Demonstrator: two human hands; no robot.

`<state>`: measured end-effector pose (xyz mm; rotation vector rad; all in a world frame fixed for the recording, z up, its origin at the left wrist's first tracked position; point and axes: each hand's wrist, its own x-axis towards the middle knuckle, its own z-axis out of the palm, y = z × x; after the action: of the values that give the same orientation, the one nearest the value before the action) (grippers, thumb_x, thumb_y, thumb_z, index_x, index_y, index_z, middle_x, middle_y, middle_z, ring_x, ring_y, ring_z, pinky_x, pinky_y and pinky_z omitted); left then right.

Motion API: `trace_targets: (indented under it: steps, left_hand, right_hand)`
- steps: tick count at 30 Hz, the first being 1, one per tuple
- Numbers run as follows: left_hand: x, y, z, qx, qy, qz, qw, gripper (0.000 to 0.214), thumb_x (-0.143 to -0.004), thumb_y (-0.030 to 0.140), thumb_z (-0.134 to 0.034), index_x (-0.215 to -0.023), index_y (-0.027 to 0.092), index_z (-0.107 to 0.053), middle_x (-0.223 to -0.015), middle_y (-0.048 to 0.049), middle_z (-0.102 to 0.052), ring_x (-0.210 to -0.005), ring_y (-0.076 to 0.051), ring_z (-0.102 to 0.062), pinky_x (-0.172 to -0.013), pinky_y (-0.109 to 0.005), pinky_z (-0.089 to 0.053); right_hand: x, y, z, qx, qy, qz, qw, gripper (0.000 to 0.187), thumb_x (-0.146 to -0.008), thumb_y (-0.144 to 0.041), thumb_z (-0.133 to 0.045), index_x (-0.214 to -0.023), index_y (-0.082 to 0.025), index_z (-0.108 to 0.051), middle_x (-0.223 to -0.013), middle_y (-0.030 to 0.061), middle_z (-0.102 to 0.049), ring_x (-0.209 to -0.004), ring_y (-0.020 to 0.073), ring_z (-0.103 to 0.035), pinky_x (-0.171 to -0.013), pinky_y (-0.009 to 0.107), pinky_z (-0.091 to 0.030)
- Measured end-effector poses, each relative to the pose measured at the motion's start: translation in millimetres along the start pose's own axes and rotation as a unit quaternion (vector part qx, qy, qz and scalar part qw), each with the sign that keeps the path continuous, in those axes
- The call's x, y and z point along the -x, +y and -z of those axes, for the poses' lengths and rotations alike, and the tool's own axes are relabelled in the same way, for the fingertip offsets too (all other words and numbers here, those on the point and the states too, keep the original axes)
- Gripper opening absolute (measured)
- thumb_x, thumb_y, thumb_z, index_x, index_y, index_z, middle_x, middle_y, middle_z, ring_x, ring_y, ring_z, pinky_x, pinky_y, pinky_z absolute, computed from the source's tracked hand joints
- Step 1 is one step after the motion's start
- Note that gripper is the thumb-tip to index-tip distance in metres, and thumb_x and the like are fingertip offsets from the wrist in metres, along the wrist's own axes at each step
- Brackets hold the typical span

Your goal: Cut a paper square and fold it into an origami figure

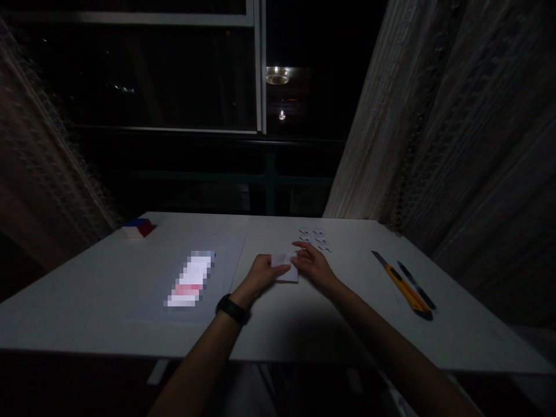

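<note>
Over the middle of the table, a small folded piece of white paper [286,277] is between my two hands. My left hand [262,272] grips its left side, thumb lying across the face of the paper. At the right edge, my right hand [313,265] pinches the paper between thumb and fingers, with one finger raised. Just beyond the right hand lie several small white paper pieces with dark marks [320,240]. A dark band [233,309] is on my left wrist.
On the left, a lit phone [191,279], its screen blurred out, rests on a large pale sheet [145,304]. A puzzle cube [138,227] sits at the far left corner. To the right lie a yellow box cutter [405,289], blade out, and a dark pen [416,285]. Curtains [369,116] flank the window.
</note>
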<state>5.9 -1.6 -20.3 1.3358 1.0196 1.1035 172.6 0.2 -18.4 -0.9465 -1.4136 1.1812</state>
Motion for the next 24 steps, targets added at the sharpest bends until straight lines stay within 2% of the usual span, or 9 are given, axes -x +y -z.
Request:
trace_targets:
  steps: [2, 4, 9, 13, 16, 19, 24]
  left_hand:
    - [0.6, -1.6, 0.1, -0.019, -0.03, 0.019, 0.999, 0.03, -0.055, 0.032, -0.073, -0.069, 0.006, -0.066, -0.063, -0.005, -0.063, -0.054, -0.013, -0.055, -0.051, -0.023, -0.043]
    - [1.1, -2.7, -0.6, -0.024, -0.033, 0.032, 0.999, 0.03, -0.054, 0.031, -0.074, -0.069, 0.006, -0.066, -0.062, -0.0054, -0.063, -0.053, -0.014, -0.056, -0.049, -0.024, -0.044]
    - [1.5, -2.9, -5.5, 0.018, 0.007, 0.041, 0.999, 0.036, -0.054, 0.028, -0.075, -0.08, 0.007, -0.064, -0.072, -0.0081, -0.065, -0.061, -0.018, -0.061, -0.053, -0.029, -0.051]
    - [0.2, -4.7, -8.6, 0.015, 0.019, 0.023, 0.999, 0.032, -0.064, 0.031, -0.067, -0.085, 0.008, -0.061, -0.076, -0.0091, -0.064, -0.065, -0.019, -0.062, -0.052, -0.03, -0.052]
    - [-1.1, -7.0, -8.3, -0.048, 0.026, -0.007, 0.998, 0.028, -0.068, 0.034, -0.062, -0.081, 0.009, -0.062, -0.071, -0.007, -0.064, -0.063, -0.018, -0.061, -0.05, -0.026, -0.05]
    - [0.1, -6.4, -8.3, -0.149, 0.044, -0.045, 0.987, 0.029, -0.069, 0.038, -0.059, -0.075, 0.01, -0.064, -0.065, -0.0047, -0.063, -0.058, -0.016, -0.06, -0.044, -0.021, -0.046]
    - [7.5, 1.8, -14.0, -0.215, 0.043, -0.061, 0.974, 0.034, -0.074, 0.041, -0.051, -0.085, 0.011, -0.064, -0.066, -0.004, -0.064, -0.047, -0.014, -0.058, -0.04, -0.021, -0.041]
  right_hand:
    - [-2.0, 1.3, 2.3, 0.028, -0.028, 0.013, 0.999, 0.043, -0.061, -0.034, -0.068, -0.099, -0.017, -0.06, -0.076, 0.0019, -0.062, -0.068, 0.0142, -0.059, -0.062, 0.026, -0.046]
    - [-3.1, 4.1, 1.7, 0.051, -0.035, 0.002, 0.998, 0.036, -0.06, -0.034, -0.068, -0.09, -0.014, -0.064, -0.07, 0.0024, -0.063, -0.064, 0.0149, -0.059, -0.06, 0.027, -0.046]
    - [-3.1, 9.5, -4.2, 0.032, 0.052, -0.037, 0.997, 0.033, -0.056, -0.033, -0.069, -0.081, -0.012, -0.065, -0.06, 0.002, -0.062, -0.053, 0.0153, -0.057, -0.051, 0.028, -0.046]
    - [-2.6, 9.8, -6.9, -0.004, 0.098, -0.034, 0.995, 0.031, -0.054, -0.032, -0.07, -0.078, -0.013, -0.062, -0.061, 0.0023, -0.063, -0.053, 0.0152, -0.058, -0.048, 0.027, -0.047]
    - [-2.9, 10.0, -6.4, -0.034, 0.103, -0.049, 0.993, 0.029, -0.052, -0.029, -0.071, -0.074, -0.014, -0.059, -0.059, 0.0008, -0.062, -0.05, 0.0136, -0.057, -0.047, 0.025, -0.046]
    - [-3.5, 9.6, -4.1, -0.063, 0.069, -0.091, 0.991, 0.029, -0.05, -0.025, -0.073, -0.072, -0.013, -0.058, -0.057, 0.0005, -0.062, -0.048, 0.0123, -0.057, -0.045, 0.023, -0.045]
    - [-3.5, 6.0, -0.8, -0.075, 0.066, -0.134, 0.986, 0.027, -0.047, -0.019, -0.073, -0.071, -0.011, -0.062, -0.058, 0.0022, -0.064, -0.048, 0.0119, -0.057, -0.045, 0.022, -0.044]
